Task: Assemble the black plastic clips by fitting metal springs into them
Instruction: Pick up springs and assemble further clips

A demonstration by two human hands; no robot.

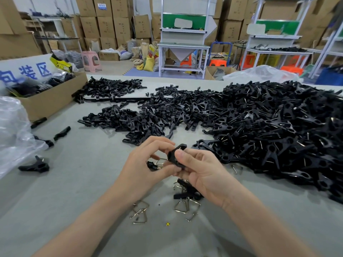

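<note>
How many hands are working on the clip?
2. The left hand is just left of centre, holding a metal spring; the right hand beside it holds the black clip.

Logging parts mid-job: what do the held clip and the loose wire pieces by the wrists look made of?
Held clip: matt black with moulded edges, likely plastic. Loose wire pieces: thin, bent, silvery with bright glints, apparently bare or plated metal.

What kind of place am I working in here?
Most likely a factory assembly floor: stacked cardboard boxes line the back, workbenches stand behind, and a huge pile of black clips covers the table.
</note>
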